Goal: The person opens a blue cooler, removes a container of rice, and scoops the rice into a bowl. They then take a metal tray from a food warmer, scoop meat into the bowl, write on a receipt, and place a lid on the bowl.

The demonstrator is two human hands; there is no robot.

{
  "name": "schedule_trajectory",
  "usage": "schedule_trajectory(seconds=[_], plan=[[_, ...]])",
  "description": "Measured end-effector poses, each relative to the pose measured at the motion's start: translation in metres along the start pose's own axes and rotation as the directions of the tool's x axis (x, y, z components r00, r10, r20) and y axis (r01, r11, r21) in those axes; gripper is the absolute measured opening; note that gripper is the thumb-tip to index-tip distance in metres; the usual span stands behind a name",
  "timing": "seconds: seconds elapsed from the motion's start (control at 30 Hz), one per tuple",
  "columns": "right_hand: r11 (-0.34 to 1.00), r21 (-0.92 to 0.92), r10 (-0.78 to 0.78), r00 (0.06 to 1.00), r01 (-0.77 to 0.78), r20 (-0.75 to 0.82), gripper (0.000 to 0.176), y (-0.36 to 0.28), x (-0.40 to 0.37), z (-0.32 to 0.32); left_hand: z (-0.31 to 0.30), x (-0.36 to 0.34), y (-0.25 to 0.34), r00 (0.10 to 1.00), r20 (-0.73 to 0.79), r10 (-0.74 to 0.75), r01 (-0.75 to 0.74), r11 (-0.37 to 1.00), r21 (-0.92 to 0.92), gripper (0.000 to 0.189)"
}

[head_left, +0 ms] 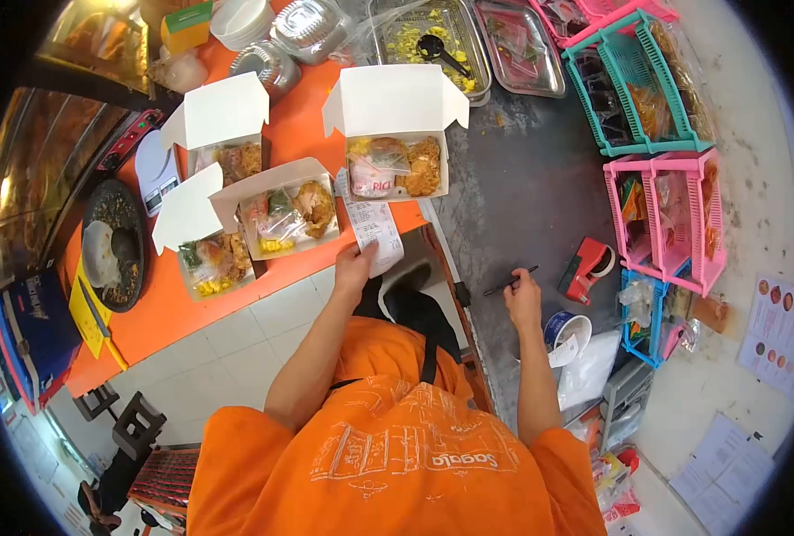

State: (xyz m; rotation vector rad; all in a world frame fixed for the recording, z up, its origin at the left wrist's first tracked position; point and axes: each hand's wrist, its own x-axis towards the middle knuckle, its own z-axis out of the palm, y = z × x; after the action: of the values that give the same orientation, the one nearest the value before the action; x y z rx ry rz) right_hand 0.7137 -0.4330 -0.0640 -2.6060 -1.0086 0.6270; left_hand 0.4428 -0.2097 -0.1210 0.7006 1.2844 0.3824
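Note:
My left hand point(356, 270) pinches the lower end of a long printed receipt point(376, 229), whose upper end lies by the front of an open white meal box point(395, 96). Fried chicken point(422, 167) and a wrapped rice packet point(373, 181) sit in that box. Over the dark counter, my right hand point(524, 300) has its fingers closed around a black pen point(510, 280). To the left stand more open boxes of chicken, among them one with a raised flap point(292, 174) and another box point(192, 210) near the orange table's edge.
Right of the pen are a red tape dispenser point(586, 271) and a blue-and-white round tub point(567, 330). Pink point(665, 219) and teal racks point(638, 85) line the wall. A stone mortar point(133, 284) and knife point(102, 326) lie on the orange table point(312, 103).

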Motion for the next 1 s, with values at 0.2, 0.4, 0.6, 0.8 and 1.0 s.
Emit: schedule_trajectory(seconds=[0.2, 0.4, 0.6, 0.8, 1.0], plan=[[0.574, 0.765, 0.314, 0.941, -0.291, 0.122, 0.022, -0.052, -0.021, -0.014, 0.031, -0.068, 0.032, 0.859, 0.5, -0.111, 0.005, 0.978, 0.207, 0.026], [0.446, 0.87, 0.152, 0.975, -0.211, 0.159, 0.012, -0.086, -0.053, -0.017, 0.103, -0.075, 0.031, 0.685, 0.722, -0.103, -0.127, 0.958, 0.258, 0.03], [0.432, 0.873, 0.22, 0.965, -0.225, 0.14, 0.012, -0.04, -0.077, -0.021, 0.204, -0.012, 0.05, 0.62, 0.774, -0.128, -0.052, 0.978, 0.204, 0.04], [0.617, 0.76, 0.39, 0.918, -0.205, -0.069, 0.011, 0.002, -0.052, 0.02, 0.237, 0.04, 0.008, 0.429, 0.887, 0.171, -0.744, 0.624, 0.239, 0.051], [0.954, 0.298, 0.175, 0.849, -0.021, -0.498, 0.015, 0.013, -0.05, 0.034, 0.199, 0.01, -0.009, 0.231, 0.959, 0.162, -0.908, -0.319, 0.272, 0.056]])
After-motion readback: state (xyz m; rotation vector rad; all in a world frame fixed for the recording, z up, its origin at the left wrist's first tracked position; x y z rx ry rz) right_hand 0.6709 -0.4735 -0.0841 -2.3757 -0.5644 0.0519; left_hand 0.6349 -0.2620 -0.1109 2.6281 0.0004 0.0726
